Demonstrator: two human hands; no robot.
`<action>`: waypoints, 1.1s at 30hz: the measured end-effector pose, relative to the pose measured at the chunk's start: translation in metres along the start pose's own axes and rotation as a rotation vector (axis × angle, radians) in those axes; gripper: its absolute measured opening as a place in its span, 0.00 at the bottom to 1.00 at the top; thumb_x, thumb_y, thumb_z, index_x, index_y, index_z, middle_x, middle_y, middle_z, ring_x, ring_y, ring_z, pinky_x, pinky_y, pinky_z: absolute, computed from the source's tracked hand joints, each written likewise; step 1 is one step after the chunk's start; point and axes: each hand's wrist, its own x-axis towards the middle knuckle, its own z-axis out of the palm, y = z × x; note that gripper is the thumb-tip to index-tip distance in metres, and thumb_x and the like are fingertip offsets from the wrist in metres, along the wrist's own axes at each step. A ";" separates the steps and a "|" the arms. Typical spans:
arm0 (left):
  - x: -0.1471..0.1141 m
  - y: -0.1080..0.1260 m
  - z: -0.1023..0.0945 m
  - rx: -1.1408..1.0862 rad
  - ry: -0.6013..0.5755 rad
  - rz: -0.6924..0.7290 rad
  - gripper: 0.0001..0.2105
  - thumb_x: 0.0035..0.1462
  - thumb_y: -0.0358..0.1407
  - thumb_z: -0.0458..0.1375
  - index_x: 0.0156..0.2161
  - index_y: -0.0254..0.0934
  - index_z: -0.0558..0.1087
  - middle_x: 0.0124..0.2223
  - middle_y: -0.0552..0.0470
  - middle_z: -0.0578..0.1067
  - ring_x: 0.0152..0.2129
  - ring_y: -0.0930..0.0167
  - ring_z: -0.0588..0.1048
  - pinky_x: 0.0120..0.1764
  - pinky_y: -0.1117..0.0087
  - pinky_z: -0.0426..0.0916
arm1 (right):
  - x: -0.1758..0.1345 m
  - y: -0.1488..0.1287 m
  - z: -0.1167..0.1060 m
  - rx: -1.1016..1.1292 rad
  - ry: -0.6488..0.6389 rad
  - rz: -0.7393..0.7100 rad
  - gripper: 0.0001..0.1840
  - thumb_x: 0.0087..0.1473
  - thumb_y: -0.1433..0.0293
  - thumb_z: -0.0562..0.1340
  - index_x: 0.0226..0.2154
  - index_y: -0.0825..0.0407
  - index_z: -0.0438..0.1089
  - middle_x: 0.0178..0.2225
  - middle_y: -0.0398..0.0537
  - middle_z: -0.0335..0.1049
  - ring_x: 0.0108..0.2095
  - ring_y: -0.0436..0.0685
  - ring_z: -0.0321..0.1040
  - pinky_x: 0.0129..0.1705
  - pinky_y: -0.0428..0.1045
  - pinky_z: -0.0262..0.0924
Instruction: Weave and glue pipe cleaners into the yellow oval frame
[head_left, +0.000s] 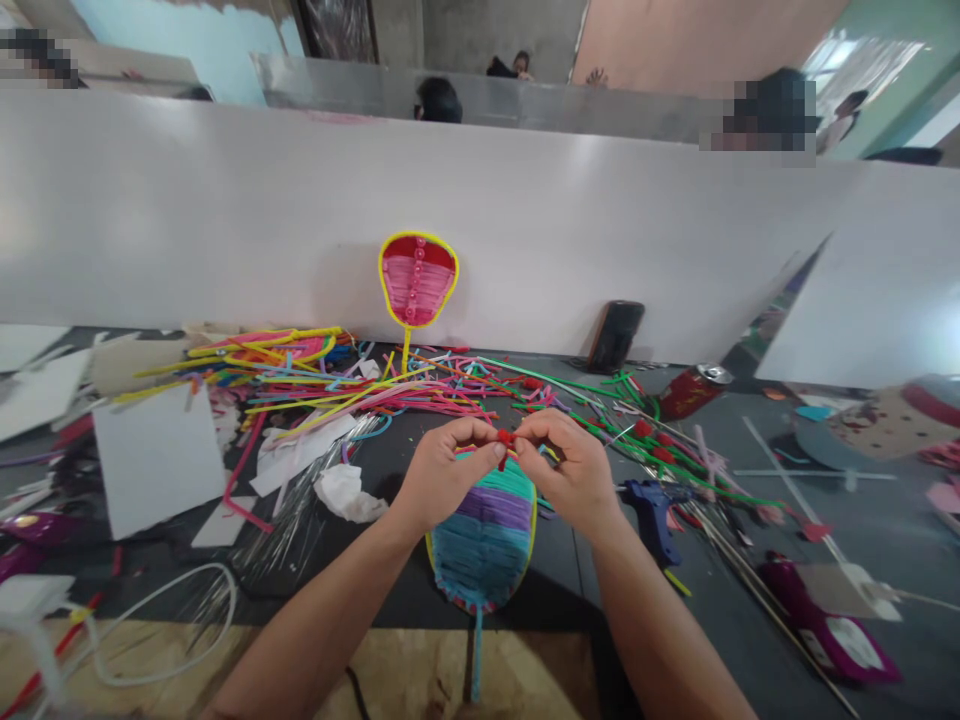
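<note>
Both hands meet above a hand fan (480,550) made of pipe cleaners in blue, purple and turquoise bands, with a blue handle pointing toward me. My left hand (454,470) pinches a small twisted red pipe cleaner (505,438) from the left. From the other side, my right hand (566,465) pinches the same red piece between thumb and finger. The fan lies on the dark table, its upper part partly covered by my hands. A second fan (418,280), pink and red with a yellow rim, stands against the white panel.
Loose pipe cleaners (360,390) spread across the middle. A blue glue gun (654,520) lies right of my arm, and a red can (694,390) and a phone (615,335) are behind it. Crumpled tissue (349,493) and a white card (159,460) lie left. A white panel (225,220) borders the back.
</note>
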 end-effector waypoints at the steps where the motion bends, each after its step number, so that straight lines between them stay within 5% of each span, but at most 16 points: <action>1: 0.000 -0.001 0.000 -0.033 -0.016 -0.011 0.05 0.51 0.35 0.59 0.30 0.34 0.73 0.28 0.54 0.74 0.27 0.73 0.71 0.33 0.73 0.67 | 0.000 0.000 0.000 0.008 0.004 0.002 0.05 0.51 0.75 0.58 0.27 0.50 0.67 0.27 0.43 0.67 0.30 0.52 0.65 0.34 0.48 0.60; 11: -0.001 -0.006 -0.001 -0.119 0.004 -0.027 0.07 0.52 0.37 0.60 0.31 0.34 0.73 0.29 0.53 0.72 0.28 0.73 0.70 0.34 0.73 0.66 | 0.000 0.001 -0.002 0.047 -0.028 -0.027 0.03 0.52 0.73 0.60 0.29 0.49 0.69 0.28 0.45 0.68 0.32 0.54 0.67 0.36 0.50 0.63; 17: 0.000 -0.005 -0.001 -0.183 -0.052 -0.058 0.08 0.52 0.39 0.59 0.31 0.34 0.73 0.29 0.52 0.73 0.28 0.73 0.70 0.35 0.72 0.66 | -0.003 0.009 0.001 0.375 -0.107 0.289 0.11 0.55 0.65 0.59 0.41 0.50 0.69 0.34 0.48 0.73 0.31 0.52 0.70 0.34 0.49 0.67; 20: 0.000 -0.003 -0.001 -0.138 -0.072 -0.043 0.08 0.53 0.38 0.58 0.31 0.34 0.72 0.29 0.52 0.73 0.28 0.72 0.71 0.34 0.72 0.67 | -0.001 0.008 0.001 0.427 -0.131 0.339 0.11 0.53 0.64 0.60 0.38 0.51 0.72 0.32 0.47 0.74 0.31 0.53 0.71 0.33 0.49 0.68; 26: -0.001 0.003 0.001 0.137 -0.008 0.002 0.06 0.53 0.36 0.57 0.28 0.36 0.71 0.27 0.54 0.73 0.26 0.73 0.70 0.32 0.72 0.65 | 0.000 0.006 -0.002 0.432 -0.111 0.397 0.10 0.47 0.65 0.65 0.33 0.53 0.74 0.28 0.46 0.74 0.27 0.51 0.69 0.30 0.47 0.66; 33: -0.006 0.003 0.006 0.616 0.205 0.232 0.05 0.53 0.32 0.55 0.29 0.39 0.73 0.33 0.53 0.76 0.35 0.68 0.71 0.44 0.63 0.59 | -0.001 0.001 0.006 0.410 -0.041 0.418 0.09 0.47 0.65 0.64 0.32 0.53 0.73 0.26 0.45 0.73 0.25 0.50 0.68 0.27 0.45 0.64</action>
